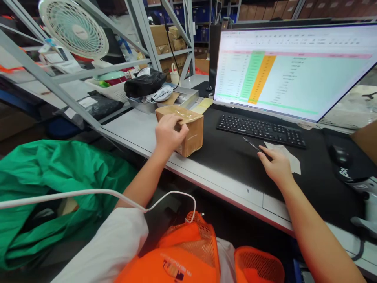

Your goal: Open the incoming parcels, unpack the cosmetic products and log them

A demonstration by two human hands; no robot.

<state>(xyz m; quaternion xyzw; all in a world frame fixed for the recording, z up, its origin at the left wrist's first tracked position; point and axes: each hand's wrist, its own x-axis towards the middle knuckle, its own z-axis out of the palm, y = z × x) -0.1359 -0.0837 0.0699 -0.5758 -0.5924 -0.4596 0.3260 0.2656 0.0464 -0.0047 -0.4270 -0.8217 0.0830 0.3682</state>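
A small brown cardboard box (193,135) stands near the desk's front edge, with shiny clear tape across its top. My left hand (170,131) rests on the box's near left top edge, thumb and curled fingers gripping it; the fingertips are partly hidden. Over the black desk mat, my right hand (277,164) is closed on a slim dark pen (251,144), whose thin end points away to the left. A piece of white paper (290,157) lies on the mat, partly beneath my right hand.
Behind the mat are a black keyboard (262,130) and a monitor (294,74). A mouse (339,154) sits at right. Black plastic parcels (145,82) lie behind the box. A grey metal frame (73,104) borders the left side, above a green sack (67,165). A white cable (100,192) crosses in front.
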